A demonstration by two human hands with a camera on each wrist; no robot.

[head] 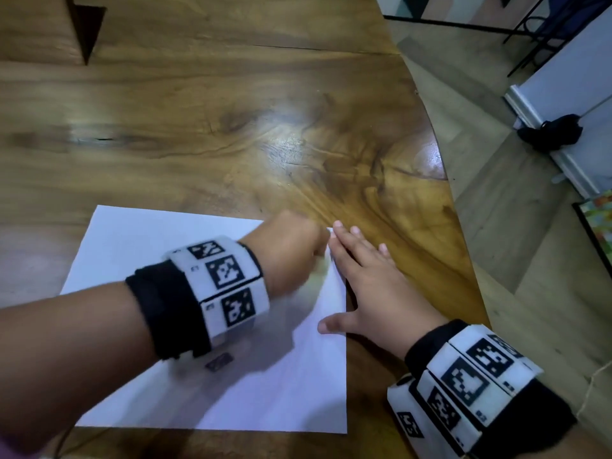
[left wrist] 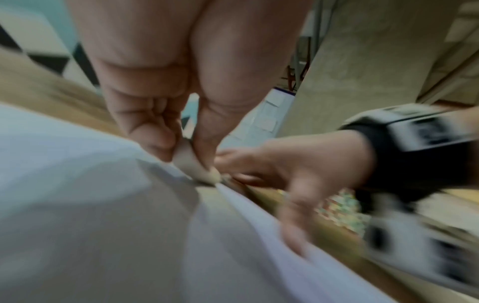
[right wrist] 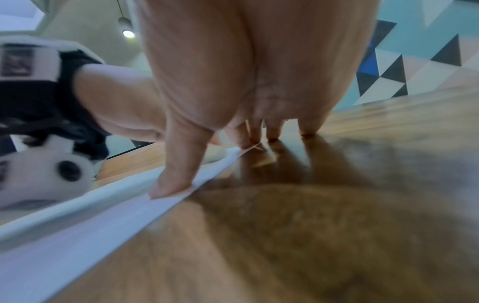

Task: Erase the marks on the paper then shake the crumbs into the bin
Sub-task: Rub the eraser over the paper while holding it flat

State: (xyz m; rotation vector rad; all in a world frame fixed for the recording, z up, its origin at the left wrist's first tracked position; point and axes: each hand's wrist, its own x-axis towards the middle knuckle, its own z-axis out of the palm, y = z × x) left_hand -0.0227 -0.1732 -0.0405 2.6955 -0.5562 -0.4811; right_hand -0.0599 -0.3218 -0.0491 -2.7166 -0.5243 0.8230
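Note:
A white sheet of paper [head: 149,246] lies flat on the wooden table [head: 231,127]. My left hand [head: 298,246] is curled into a fist over the sheet's far right corner. In the left wrist view it pinches a small whitish eraser [left wrist: 190,164], whose tip presses on the paper [left wrist: 77,184]. My right hand [head: 351,276] lies flat beside the sheet's right edge, fingers straight on the wood and thumb [right wrist: 176,174] pressing on the paper's margin [right wrist: 77,225]. The wrist views are blurred. I can make out no pencil marks.
The table's curved edge [head: 463,226] runs just right of my right hand, with floor beyond. A black object [head: 549,132] and a colourful mat [head: 599,220] lie on the floor by the wall. No bin shows in any view.

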